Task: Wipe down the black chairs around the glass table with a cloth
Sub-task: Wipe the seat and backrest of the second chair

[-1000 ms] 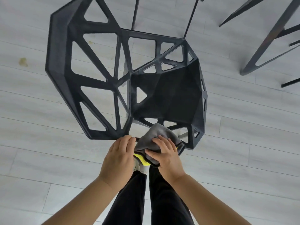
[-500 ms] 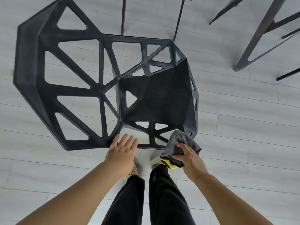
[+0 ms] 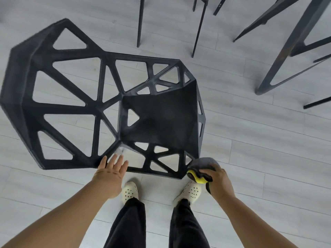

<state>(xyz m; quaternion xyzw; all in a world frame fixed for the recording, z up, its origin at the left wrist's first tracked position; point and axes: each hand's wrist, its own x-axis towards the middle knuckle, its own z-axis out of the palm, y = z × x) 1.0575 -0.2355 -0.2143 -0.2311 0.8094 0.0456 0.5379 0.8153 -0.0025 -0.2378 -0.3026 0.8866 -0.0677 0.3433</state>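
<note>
1. Two hands are apart: the left hand (image 3: 112, 169) is flat with its fingers spread, the fingertips at the near rim of the black chair (image 3: 161, 119).
2. The right hand (image 3: 217, 178) grips a bunched grey-and-yellow cloth (image 3: 202, 163), which sits against the chair's near right corner.
3. The chair stands on a pale plank floor (image 3: 268, 158), just ahead of the person's cream shoes (image 3: 129, 191).
4. Dark furniture legs (image 3: 140, 22) stand beyond it.

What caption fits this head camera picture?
Wiping a black chair: right hand grips the grey cloth, left hand open at the seat edge.
</note>
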